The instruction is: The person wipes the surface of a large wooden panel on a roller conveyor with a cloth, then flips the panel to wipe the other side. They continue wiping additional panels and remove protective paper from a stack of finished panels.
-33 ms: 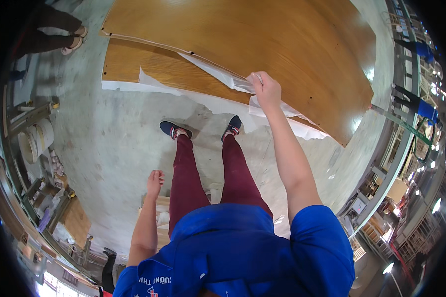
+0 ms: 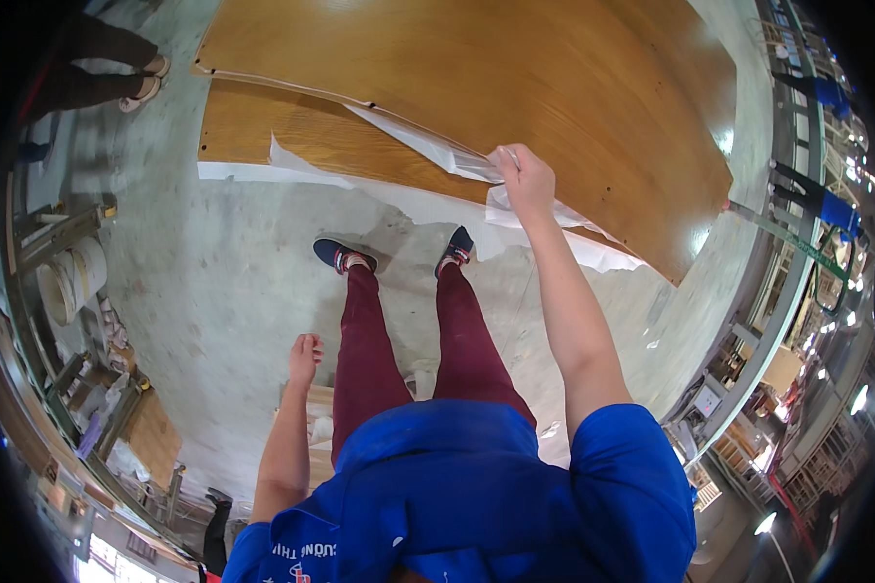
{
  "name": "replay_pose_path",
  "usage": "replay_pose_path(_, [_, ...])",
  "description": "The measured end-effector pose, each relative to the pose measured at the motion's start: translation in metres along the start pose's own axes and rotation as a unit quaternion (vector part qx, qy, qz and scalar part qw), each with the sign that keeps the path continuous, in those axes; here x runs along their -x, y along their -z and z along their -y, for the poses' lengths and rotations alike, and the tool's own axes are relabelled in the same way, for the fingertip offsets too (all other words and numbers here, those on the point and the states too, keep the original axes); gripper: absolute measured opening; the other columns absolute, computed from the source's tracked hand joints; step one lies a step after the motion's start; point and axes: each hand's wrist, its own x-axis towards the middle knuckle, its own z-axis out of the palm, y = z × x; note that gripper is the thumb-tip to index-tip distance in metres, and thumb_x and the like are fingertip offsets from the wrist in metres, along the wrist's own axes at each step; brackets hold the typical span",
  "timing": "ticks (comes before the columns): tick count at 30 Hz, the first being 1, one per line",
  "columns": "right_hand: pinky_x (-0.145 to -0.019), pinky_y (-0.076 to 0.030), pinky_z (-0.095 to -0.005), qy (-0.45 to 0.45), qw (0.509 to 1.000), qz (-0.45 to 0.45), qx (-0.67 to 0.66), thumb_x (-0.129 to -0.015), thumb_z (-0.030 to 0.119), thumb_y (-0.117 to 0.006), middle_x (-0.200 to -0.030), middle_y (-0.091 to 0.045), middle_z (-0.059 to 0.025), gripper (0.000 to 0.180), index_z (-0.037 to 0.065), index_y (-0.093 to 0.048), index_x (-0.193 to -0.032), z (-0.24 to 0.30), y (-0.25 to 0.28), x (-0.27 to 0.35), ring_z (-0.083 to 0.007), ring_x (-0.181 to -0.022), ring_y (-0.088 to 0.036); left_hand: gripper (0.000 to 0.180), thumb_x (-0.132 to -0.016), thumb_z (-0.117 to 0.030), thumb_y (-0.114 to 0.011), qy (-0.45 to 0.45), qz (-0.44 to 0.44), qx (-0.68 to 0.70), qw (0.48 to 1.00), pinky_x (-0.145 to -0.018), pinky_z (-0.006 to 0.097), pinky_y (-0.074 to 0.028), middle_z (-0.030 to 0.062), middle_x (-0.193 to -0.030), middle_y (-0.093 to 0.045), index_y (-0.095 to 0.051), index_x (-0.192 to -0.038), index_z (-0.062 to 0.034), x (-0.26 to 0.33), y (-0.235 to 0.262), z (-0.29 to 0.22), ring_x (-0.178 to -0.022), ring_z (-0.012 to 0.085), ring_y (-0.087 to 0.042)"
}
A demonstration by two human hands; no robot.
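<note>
My right hand (image 2: 528, 183) is closed at the near edge of the upper brown wood panel (image 2: 515, 78). Between its fingers is a thin white protective sheet (image 2: 447, 158), bunched along that edge. A second brown wood panel (image 2: 253, 121) lies underneath, partly covered, with more torn white sheet (image 2: 306, 167) along its near side. Whether the fingers also grip the upper panel cannot be made out. My left hand (image 2: 305, 360) hangs low beside my left leg, fingers loosely curled and apart, holding nothing.
Another person's legs (image 2: 107, 73) stand at the far left. Shelving with a white bucket (image 2: 73, 280) runs along the left. At right are a metal rail (image 2: 792, 282), a green metal frame (image 2: 831, 267) and people in blue (image 2: 839, 214). Pale wood pieces (image 2: 321, 428) lie behind my legs.
</note>
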Motion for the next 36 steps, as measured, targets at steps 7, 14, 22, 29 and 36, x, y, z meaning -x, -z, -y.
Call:
replay_pose_path(7, [-0.057, -0.043, -0.04, -0.085, 0.996, -0.031, 0.017, -0.086, 0.029, -0.053, -0.067, -0.06, -0.0146, 0.025, 0.006, -0.059, -0.078, -0.043, 0.04, 0.035, -0.0325, -0.062, -0.057, 0.03, -0.093, -0.032, -0.038, -0.015, 0.018, -0.042, 0.999, -0.058, 0.025, -0.043, 0.0018, -0.081, -0.059, -0.054, -0.096, -0.0075, -0.001, -0.009, -0.019, -0.065, 0.0105, -0.053])
replay_pose_path(14, [-0.057, -0.043, -0.0408, -0.068, 0.995, -0.062, 0.024, -0.086, 0.028, -0.053, -0.068, -0.06, -0.0144, 0.026, 0.005, -0.057, -0.075, -0.056, 0.044, 0.039, -0.0333, -0.062, -0.057, 0.03, -0.093, -0.031, -0.038, -0.02, 0.029, -0.072, 0.997, -0.057, 0.025, -0.043, 0.0029, -0.083, -0.059, -0.054, -0.097, -0.0067, 0.0, -0.018, -0.033, -0.065, 0.0109, -0.053])
replay_pose_path(22, [-0.058, -0.043, -0.0419, -0.096, 0.993, -0.062, 0.019, -0.086, 0.028, -0.052, -0.068, -0.06, -0.0147, 0.028, 0.004, -0.055, -0.073, -0.06, 0.048, 0.04, -0.0338, -0.061, -0.057, 0.03, -0.092, -0.031, -0.038, -0.027, 0.026, -0.104, 0.994, -0.056, 0.025, -0.043, 0.0037, -0.083, -0.059, -0.054, -0.097, -0.0059, 0.001, -0.021, -0.042, -0.065, 0.0113, -0.053])
replay_pose_path(29, [-0.055, -0.043, -0.0421, -0.127, 0.986, -0.101, 0.036, -0.086, 0.029, -0.052, -0.07, -0.061, -0.0161, 0.027, 0.004, -0.057, -0.077, -0.092, 0.072, 0.063, -0.0353, -0.06, -0.056, 0.032, -0.093, -0.032, -0.037, -0.05, 0.035, -0.155, 0.986, -0.058, 0.027, -0.044, 0.0046, -0.084, -0.059, -0.054, -0.097, -0.0051, 0.005, -0.042, -0.057, -0.066, 0.0124, -0.054])
replay_pose_path(36, [-0.06, -0.045, -0.0427, -0.207, 0.968, -0.137, 0.045, -0.085, 0.029, -0.056, -0.07, -0.061, -0.0164, 0.023, 0.006, -0.059, -0.081, -0.138, 0.108, 0.095, -0.035, -0.066, -0.058, 0.033, -0.092, -0.032, -0.038, -0.062, 0.06, -0.196, 0.977, -0.06, 0.027, -0.044, 0.0058, -0.087, -0.06, -0.055, -0.097, -0.0042, 0.009, -0.083, -0.08, -0.068, 0.0126, -0.054])
